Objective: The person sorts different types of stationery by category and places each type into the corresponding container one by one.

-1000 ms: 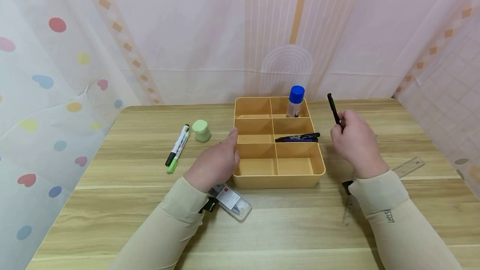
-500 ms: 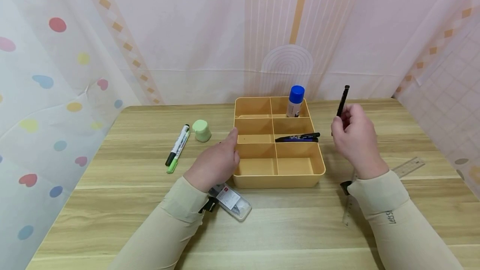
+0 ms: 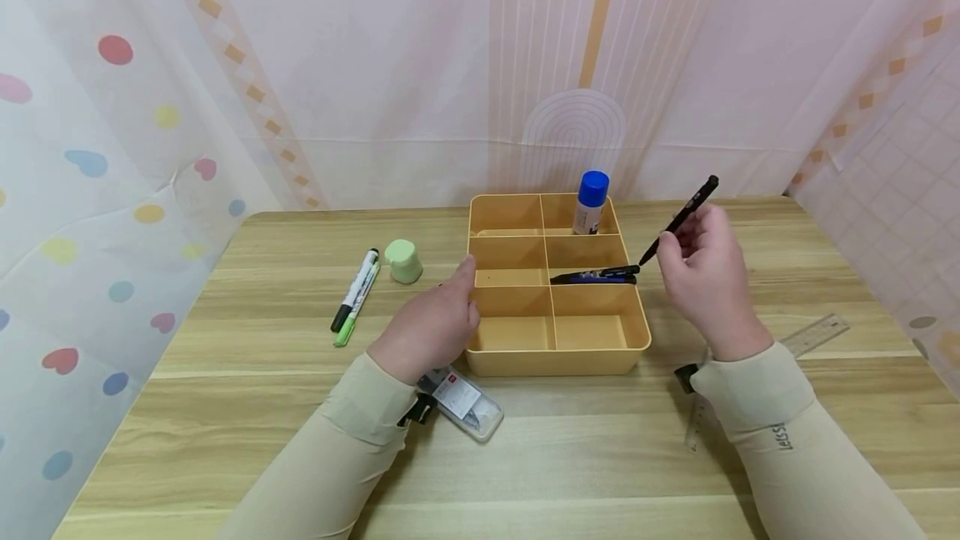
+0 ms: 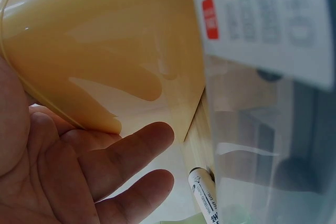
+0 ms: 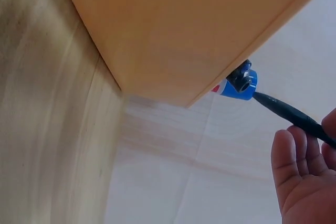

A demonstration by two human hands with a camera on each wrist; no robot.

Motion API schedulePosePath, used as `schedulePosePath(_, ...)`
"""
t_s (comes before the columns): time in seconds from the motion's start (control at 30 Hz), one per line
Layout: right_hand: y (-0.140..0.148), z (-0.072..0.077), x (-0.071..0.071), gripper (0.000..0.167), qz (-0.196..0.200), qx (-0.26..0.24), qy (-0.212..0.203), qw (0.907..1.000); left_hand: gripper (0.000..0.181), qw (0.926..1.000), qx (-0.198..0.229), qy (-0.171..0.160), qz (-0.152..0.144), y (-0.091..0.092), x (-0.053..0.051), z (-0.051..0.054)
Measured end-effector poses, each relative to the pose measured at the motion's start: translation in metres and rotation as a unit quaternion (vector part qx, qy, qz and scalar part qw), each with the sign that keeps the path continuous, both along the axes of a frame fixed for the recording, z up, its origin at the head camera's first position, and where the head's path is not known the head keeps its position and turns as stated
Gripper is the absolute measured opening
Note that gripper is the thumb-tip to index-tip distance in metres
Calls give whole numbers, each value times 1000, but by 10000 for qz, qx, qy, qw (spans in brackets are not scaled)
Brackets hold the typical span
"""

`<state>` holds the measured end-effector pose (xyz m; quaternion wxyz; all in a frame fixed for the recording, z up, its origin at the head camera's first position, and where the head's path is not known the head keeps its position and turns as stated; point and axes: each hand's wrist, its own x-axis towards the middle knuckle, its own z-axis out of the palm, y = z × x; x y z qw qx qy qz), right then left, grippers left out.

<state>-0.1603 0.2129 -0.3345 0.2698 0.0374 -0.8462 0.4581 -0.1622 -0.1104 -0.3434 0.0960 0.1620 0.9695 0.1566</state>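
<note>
My right hand [image 3: 708,282] pinches a black pen [image 3: 686,211] just right of the yellow compartment box [image 3: 555,363]. The pen slants, its upper end leaning right and its lower end near the box's right rim. Dark pens [image 3: 592,277], one black and one blue, lie in the middle right compartment, their ends over the rim. A glue stick [image 3: 592,198] with a blue cap stands in the back right compartment. My left hand [image 3: 431,323] rests against the box's left side; in the left wrist view two fingers [image 4: 131,153] extend loosely beside its wall.
A white whiteboard marker [image 3: 356,286], a green pen [image 3: 358,307] and a pale green lidded pot [image 3: 403,262] sit left of the box. A clear case [image 3: 468,407] lies before it. Under my right wrist are clear rulers [image 3: 817,333]. A curtain [image 3: 390,65] hangs behind the table.
My right hand has turned the black pen from leaning left, through nearly upright, to leaning right, its lower end now toward the box. My left hand and the box have not moved.
</note>
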Motion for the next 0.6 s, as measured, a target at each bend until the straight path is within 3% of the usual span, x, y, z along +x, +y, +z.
schedulePosePath(0.27, -1, -1, 0, 18, 194, -86, -256, 9994, 69, 10000, 16, -7, 3, 0, 0, 0)
schedulePosePath(0.6, -1, -4, -2, 18, 453, 289, -581, 9969, 69, 10000, -6, -42, 15, 0, 0, 1)
